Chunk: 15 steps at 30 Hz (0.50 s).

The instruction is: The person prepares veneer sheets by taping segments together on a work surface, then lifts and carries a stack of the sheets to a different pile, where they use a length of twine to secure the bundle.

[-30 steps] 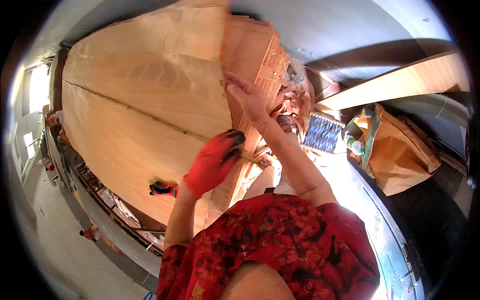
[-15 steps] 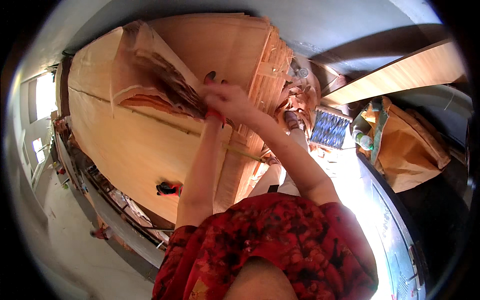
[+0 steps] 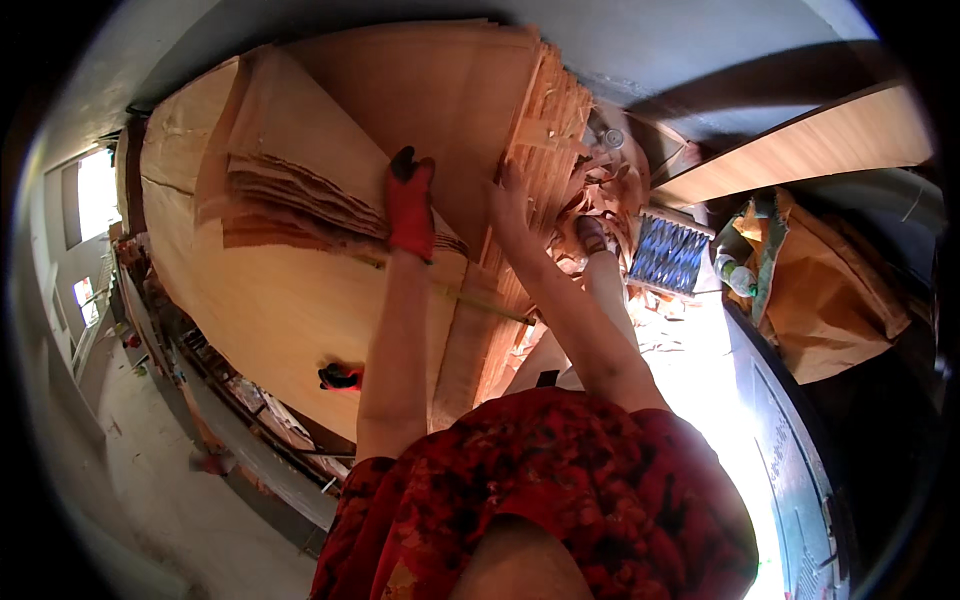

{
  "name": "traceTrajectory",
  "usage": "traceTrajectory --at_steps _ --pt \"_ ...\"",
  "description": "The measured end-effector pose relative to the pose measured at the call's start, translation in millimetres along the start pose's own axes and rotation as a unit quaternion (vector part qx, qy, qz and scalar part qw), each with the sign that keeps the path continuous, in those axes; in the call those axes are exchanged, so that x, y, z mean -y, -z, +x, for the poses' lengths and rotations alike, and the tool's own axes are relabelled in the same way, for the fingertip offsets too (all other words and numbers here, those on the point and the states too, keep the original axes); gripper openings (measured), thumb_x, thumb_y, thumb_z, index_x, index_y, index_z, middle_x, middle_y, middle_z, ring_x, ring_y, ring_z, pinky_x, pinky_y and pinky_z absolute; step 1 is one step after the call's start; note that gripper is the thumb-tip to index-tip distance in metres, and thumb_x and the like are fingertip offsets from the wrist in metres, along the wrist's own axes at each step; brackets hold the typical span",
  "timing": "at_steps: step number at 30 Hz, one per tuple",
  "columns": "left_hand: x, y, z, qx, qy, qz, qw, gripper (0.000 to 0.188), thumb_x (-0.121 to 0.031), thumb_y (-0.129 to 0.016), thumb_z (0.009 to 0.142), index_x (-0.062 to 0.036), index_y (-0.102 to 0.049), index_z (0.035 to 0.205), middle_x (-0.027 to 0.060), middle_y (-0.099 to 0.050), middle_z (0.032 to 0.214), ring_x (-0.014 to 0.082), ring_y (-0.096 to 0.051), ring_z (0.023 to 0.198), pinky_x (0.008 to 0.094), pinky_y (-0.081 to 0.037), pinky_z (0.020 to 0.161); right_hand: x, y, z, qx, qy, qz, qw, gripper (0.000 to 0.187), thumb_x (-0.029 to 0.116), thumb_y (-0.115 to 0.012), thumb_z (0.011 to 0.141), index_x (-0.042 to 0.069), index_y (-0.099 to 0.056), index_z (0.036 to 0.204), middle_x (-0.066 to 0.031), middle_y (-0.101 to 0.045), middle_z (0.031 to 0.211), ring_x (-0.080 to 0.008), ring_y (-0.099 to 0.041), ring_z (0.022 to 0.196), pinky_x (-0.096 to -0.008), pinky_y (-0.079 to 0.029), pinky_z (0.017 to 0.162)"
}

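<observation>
A tall stack of thin wood veneer sheets (image 3: pixel 450 90) lies before me, and a layered bundle of veneer (image 3: pixel 300 190) is folded over on top of it. My left hand (image 3: pixel 410 208), in a red glove with black fingertips, rests on the right end of this bundle with its fingers stretched forward. Bare and slightly blurred, my right hand (image 3: pixel 508 208) is at the stack's right edge, apart from the left; its fingers are too smeared to read. A second red and black glove (image 3: pixel 340 377) lies on the pale veneer near my left forearm.
A thin yellowish strip (image 3: pixel 485 303) lies across the stack near its right edge. Veneer scraps (image 3: pixel 605 175) litter the floor by my feet. Further right are a blue patterned slatted object (image 3: pixel 665 252), a plastic bottle (image 3: pixel 738 275), an orange-brown sack (image 3: pixel 825 290) and a leaning wooden board (image 3: pixel 800 140).
My hands were together over the bundle's right end and have separated, the right moving to the stack's edge. The blurred, lifted veneer layers have settled lower. The loose glove stays put.
</observation>
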<state>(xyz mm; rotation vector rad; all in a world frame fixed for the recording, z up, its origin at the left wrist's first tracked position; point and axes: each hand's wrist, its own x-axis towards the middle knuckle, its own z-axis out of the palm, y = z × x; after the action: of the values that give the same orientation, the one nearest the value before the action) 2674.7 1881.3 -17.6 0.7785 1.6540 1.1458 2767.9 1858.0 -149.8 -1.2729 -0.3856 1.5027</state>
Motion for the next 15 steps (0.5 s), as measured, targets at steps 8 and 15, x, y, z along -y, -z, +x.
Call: traceTrajectory --at_steps 8,15 --pt "4 9 -4 0.023 0.006 0.011 1.000 0.066 -0.023 -0.072 0.084 0.0037 -0.043 0.136 0.0117 -0.048 0.134 0.0196 -0.047 0.119 0.0313 -0.037 0.101 76 -12 -52 0.014 -0.039 -0.001 0.999 0.058 -0.005 -0.052 0.082 -0.007 -0.038 0.139 -0.0188 -0.046 0.142 -0.0240 -0.040 0.135 -0.0325 -0.031 0.111" --pt "-6 -28 8 0.111 -0.088 0.119 0.983 0.075 -0.027 -0.076 0.079 0.0108 -0.041 0.133 0.0158 -0.050 0.131 0.0207 -0.050 0.113 0.0308 -0.042 0.096 11 -7 -46 0.011 0.218 -0.158 0.963 0.053 0.000 -0.049 0.087 -0.001 -0.039 0.140 -0.0229 -0.052 0.133 -0.0363 -0.053 0.120 -0.0449 -0.042 0.099"
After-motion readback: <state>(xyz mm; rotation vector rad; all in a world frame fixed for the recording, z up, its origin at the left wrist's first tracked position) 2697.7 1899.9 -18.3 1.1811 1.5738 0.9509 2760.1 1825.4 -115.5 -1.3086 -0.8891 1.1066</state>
